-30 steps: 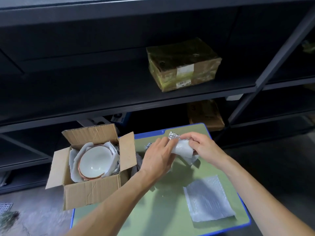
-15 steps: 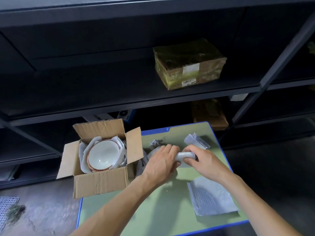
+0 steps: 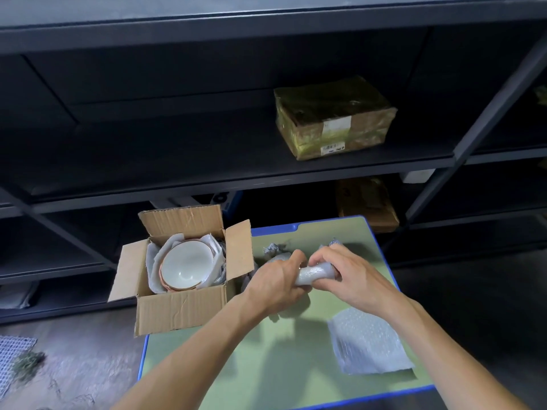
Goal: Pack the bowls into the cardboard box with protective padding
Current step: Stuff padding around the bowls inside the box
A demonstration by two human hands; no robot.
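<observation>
Nearest the person, a flat sheet of bubble wrap (image 3: 367, 341) lies on the green table (image 3: 236, 365), at about five o'clock from the hands. Beyond it, the left hand (image 3: 278, 281) and the right hand (image 3: 355, 276) both curl their fingers round a rolled piece of bubble wrap (image 3: 313, 273), one at each end, low over the table. Whether the roll touches the surface cannot be told.

At nine o'clock from the hands stands the cardboard box (image 3: 177, 309), flaps open. The bowls (image 3: 187, 266) are nested inside it in white padding (image 3: 152, 261), a copper rim showing. The box seems to overhang the table's left edge, so a push while tucking the roll in could tip it off. If the roll is let go loosely, it will probably spring open and leave the rims bare against the cardboard.

At twelve o'clock, well apart, a taped parcel (image 3: 331, 119) sits on dark shelving (image 3: 207, 161).
</observation>
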